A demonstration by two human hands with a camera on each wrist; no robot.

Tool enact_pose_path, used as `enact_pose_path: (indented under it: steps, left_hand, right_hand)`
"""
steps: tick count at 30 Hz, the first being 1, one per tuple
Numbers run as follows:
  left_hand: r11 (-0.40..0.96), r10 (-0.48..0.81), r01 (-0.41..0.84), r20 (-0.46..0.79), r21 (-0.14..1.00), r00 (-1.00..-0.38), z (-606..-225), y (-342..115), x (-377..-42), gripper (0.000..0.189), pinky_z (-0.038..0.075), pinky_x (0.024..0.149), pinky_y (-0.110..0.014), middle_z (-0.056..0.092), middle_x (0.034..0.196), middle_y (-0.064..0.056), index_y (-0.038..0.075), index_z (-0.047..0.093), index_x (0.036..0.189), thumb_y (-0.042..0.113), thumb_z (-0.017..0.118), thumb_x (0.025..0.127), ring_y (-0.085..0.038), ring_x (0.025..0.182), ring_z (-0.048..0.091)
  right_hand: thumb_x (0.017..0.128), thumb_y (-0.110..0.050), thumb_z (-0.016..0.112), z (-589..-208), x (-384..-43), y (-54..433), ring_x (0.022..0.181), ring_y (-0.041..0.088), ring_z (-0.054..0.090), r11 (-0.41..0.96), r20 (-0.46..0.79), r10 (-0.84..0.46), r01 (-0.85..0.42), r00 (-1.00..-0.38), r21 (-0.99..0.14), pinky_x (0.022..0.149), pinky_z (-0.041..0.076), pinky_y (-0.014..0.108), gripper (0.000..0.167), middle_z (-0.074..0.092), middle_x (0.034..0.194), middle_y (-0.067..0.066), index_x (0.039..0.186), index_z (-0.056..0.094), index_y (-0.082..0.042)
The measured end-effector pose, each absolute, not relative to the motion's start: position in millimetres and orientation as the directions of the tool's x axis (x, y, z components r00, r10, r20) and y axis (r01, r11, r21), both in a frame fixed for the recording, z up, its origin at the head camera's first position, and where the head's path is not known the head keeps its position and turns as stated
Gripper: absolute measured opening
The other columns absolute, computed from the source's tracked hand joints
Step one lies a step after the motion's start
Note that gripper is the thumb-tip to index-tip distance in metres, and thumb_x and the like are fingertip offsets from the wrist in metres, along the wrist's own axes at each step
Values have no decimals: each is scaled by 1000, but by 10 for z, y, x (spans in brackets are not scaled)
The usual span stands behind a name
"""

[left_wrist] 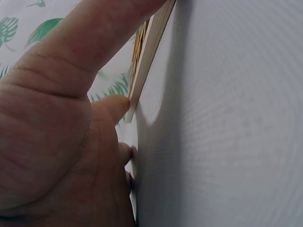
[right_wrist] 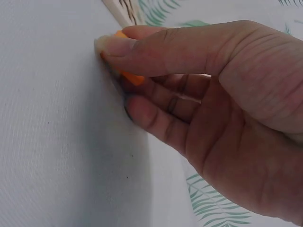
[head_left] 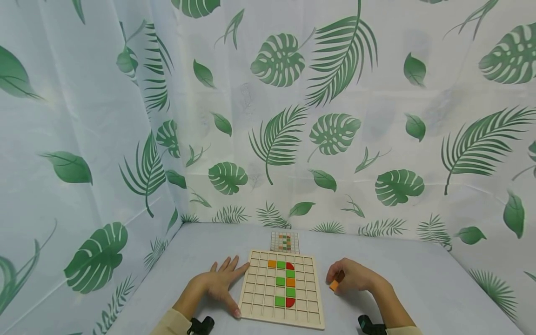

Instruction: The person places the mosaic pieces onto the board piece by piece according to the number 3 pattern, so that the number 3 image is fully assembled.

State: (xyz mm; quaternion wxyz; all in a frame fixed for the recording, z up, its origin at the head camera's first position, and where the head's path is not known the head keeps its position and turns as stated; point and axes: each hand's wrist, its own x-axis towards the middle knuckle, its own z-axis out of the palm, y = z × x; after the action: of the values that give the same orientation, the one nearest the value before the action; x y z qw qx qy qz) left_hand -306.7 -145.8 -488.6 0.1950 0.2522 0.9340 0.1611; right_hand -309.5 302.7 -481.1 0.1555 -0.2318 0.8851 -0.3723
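A wooden grid board [head_left: 259, 288] lies on the table, with green, orange and red tiles set in some of its squares. My left hand [head_left: 219, 281] is spread at the board's left side, thumb by the near corner and index finger at the upper left edge. In the left wrist view the straight fingers touch the board's side [left_wrist: 147, 56]. To the right of the board, my right hand [head_left: 353, 275] pinches an orange tile [head_left: 333, 285] between thumb and fingers, low over the table. The right wrist view shows the orange tile [right_wrist: 130, 75] partly covered by the thumb.
Behind the board a small printed pattern card [head_left: 274, 242] lies on the white table [head_left: 226, 237], showing a grid with coloured squares. A leaf-patterned curtain [head_left: 293, 186] hangs behind the table and along its left side. Black wrist devices [head_left: 203, 324] sit on both wrists.
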Motion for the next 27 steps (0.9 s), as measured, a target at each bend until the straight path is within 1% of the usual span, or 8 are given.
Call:
enact_pose_path:
  steps: [3,7,12,19,22,27]
  left_hand:
    - [819,536,410,-283,401,-795,-4885,-1459,-3065,133,4,125,-72,6,176,-17,32,18,168,61,94,63,-42,162,1]
    - [819,537,411,-283,400,-794,-4890,-1462,-3068,133,3,124,-73,6,176,-17,32,17,168,61,94,63,-43,162,1]
    - [820,535,408,-282,401,-796,-4902,-1465,-3074,134,3,124,-73,6,176,-17,32,17,168,61,94,63,-42,162,0]
    - [819,534,406,-280,407,-797,-4900,-1465,-3072,133,3,124,-73,6,176,-17,31,18,168,60,95,63,-43,162,0]
    - [816,538,407,-280,410,-795,-4900,-1466,-3073,133,3,124,-73,6,176,-17,31,18,168,60,95,63,-43,162,0]
    - [816,539,409,-282,408,-794,-4913,-1468,-3081,133,3,124,-73,6,176,-17,32,18,168,61,94,63,-42,162,0]
  right_hand:
    - [69,8,86,-4797,-3078,3010,75,17,60,632,-102,-506,-288,-856,-720,65,51,27,26,72,88,3,89,77,-6]
    - [70,6,85,-4785,-3079,2980,76,19,62,631,-89,-483,-276,-871,-725,66,52,29,22,74,86,4,86,77,-6]
    - [71,4,84,-4782,-3105,2956,78,21,62,629,-42,-446,-280,-894,-725,65,52,30,18,74,85,4,85,76,-6]
    - [76,2,83,-4767,-3139,2946,82,21,62,613,28,-389,-281,-921,-738,68,55,29,18,72,88,3,90,75,-7]
    - [79,0,82,-4760,-3147,2943,83,21,65,599,55,-367,-281,-929,-750,68,57,29,16,74,90,4,92,76,-7]
    - [86,0,76,-4735,-3147,2946,84,23,71,550,113,-336,-292,-935,-782,70,60,30,12,77,95,8,97,78,-5]
